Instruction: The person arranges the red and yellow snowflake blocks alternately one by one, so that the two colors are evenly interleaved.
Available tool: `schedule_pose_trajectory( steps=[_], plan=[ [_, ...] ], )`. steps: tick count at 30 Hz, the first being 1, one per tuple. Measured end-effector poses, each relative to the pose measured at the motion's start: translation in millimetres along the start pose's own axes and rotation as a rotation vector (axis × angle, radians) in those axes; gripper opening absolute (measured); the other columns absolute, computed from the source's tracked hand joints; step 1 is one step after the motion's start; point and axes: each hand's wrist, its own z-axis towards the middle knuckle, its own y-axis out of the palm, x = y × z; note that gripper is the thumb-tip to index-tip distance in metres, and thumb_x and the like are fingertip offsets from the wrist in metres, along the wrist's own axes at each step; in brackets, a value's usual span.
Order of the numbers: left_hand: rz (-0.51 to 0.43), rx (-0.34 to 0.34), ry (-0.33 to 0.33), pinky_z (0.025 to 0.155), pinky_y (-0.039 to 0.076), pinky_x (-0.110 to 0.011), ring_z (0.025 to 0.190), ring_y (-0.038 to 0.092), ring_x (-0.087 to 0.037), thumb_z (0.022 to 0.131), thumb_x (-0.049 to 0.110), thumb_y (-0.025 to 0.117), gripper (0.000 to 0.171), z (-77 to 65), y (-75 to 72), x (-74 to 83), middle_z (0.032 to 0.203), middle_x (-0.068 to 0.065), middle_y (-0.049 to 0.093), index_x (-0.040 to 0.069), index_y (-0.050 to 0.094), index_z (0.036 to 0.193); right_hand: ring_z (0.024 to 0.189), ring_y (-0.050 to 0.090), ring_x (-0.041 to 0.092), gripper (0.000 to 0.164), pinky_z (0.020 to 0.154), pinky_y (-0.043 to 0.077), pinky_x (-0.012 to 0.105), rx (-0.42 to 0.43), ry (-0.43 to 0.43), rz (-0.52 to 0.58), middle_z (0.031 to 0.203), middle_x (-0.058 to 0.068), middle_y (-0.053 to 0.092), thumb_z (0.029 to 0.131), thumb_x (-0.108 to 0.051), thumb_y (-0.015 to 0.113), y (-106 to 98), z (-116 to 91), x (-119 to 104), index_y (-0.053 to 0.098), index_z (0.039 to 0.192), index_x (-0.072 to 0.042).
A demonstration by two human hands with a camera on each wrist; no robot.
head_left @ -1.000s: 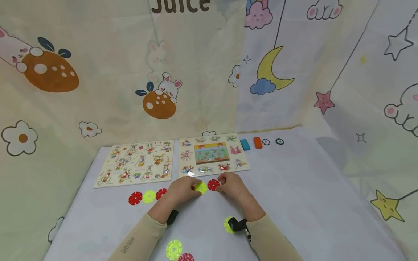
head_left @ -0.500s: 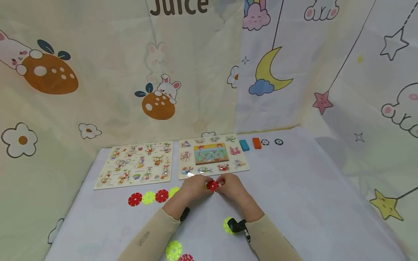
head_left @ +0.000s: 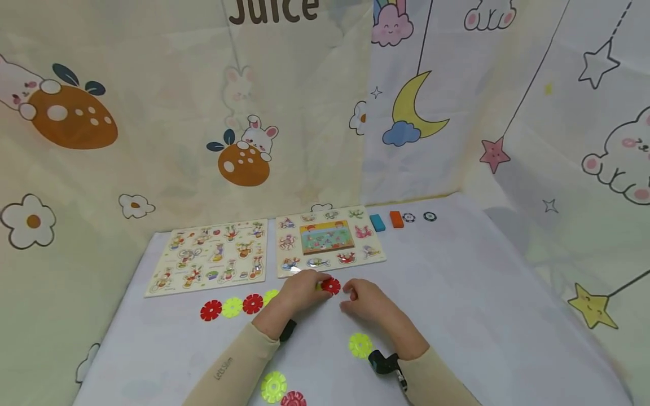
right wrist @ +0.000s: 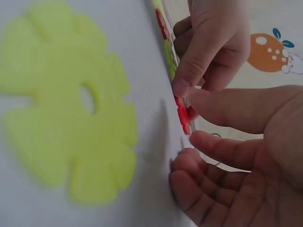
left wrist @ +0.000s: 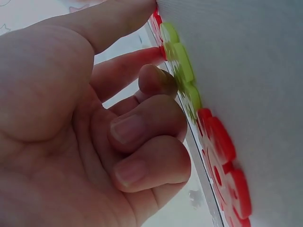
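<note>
Head view: pinching the end red disc (head_left: 332, 286) with the left grip (head_left: 298, 291), at the three o'clock end of a row (head_left: 232, 307) of alternating red and yellow discs, on a white surface (head_left: 472, 316). Just apart from that disc, between three and four o'clock: the right grip (head_left: 373, 303), holding nothing, thumb and forefinger parted. At five o'clock from the red disc, the loose yellow disc (head_left: 361, 345); toward seven, a spare yellow disc (head_left: 274, 387) and a spare red disc (head_left: 293, 399). Set back at twelve o'clock, a sea-animal puzzle board (head_left: 332, 261), apparently outside the work. In hand, to judge by the scene: joining the red disc to the row's end, or steadying that joint.

Left wrist view: reaching toward twelve o'clock with thumb and forefinger to the row's edge, other fingers curled toward the palm. Cannot tell, from so slanting an angle, how deep the notches sit.

Right wrist view: filling the nine o'clock side, the loose yellow disc, blurred. Resting at one o'clock, near the yellow-red joint, the left thumb. Likely called for next: a right-handed reach for the loose yellow disc, then a notch-to-notch alignment against the red disc's outer edge, with the row kept steady.
</note>
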Motion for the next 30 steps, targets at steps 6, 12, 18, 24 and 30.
schedule_pose_trajectory(
  steps=[6, 12, 18, 24, 30],
  plan=[
    [-0.008, -0.004, -0.021, 0.082, 0.046, -0.036, 0.092, 0.055, -0.014, 0.082, 0.037, 0.072, 0.044, -1.5, 0.7, -0.8, 0.109, 0.003, 0.064, 0.02, 0.065, 0.122, 0.076, 0.046, 0.018, 0.037, 0.064, 0.04, 0.032, -0.123, -0.06, -0.079, 0.081, 0.003, 0.05, 0.069, -0.022, 0.083, 0.3, -39.6, 7.6, 0.062, 0.098, -0.011],
    [0.006, 0.001, -0.002, 0.081, 0.046, -0.034, 0.093, 0.055, -0.013, 0.083, 0.037, 0.071, 0.042, -1.7, 0.0, -1.8, 0.111, 0.003, 0.065, 0.02, 0.065, 0.122, 0.074, 0.046, 0.014, 0.033, 0.068, 0.043, 0.03, -0.089, -0.082, -0.148, 0.085, -0.001, 0.047, 0.067, -0.022, 0.084, 14.4, -63.4, 7.0, 0.061, 0.09, -0.015],
    [-0.012, -0.009, -0.006, 0.083, 0.046, -0.035, 0.096, 0.055, -0.013, 0.084, 0.037, 0.07, 0.043, -0.8, 0.6, -1.6, 0.114, 0.002, 0.064, 0.019, 0.065, 0.123, 0.072, 0.046, 0.013, 0.031, 0.066, 0.044, 0.029, -0.066, -0.06, -0.171, 0.087, -0.001, 0.046, 0.07, -0.019, 0.083, 21.8, -68.5, 4.1, 0.06, 0.089, -0.012],
    [-0.009, -0.009, -0.008, 0.081, 0.046, -0.034, 0.091, 0.054, -0.012, 0.083, 0.038, 0.071, 0.044, -0.4, 1.8, -1.6, 0.112, 0.003, 0.064, 0.019, 0.065, 0.123, 0.069, 0.047, 0.015, 0.034, 0.064, 0.043, 0.032, -0.065, -0.016, -0.195, 0.082, -0.001, 0.046, 0.071, -0.019, 0.082, 24.2, -71.6, 1.0, 0.055, 0.091, -0.012],
    [-0.005, -0.011, -0.004, 0.08, 0.046, -0.033, 0.091, 0.054, -0.012, 0.083, 0.038, 0.071, 0.045, -0.1, 0.3, -1.0, 0.112, 0.003, 0.065, 0.019, 0.065, 0.123, 0.068, 0.048, 0.015, 0.029, 0.061, 0.042, 0.031, -0.138, -0.025, -0.102, 0.074, -0.004, 0.052, 0.074, -0.018, 0.08, 11.2, -65.1, -2.6, 0.055, 0.088, -0.017]
  ],
)
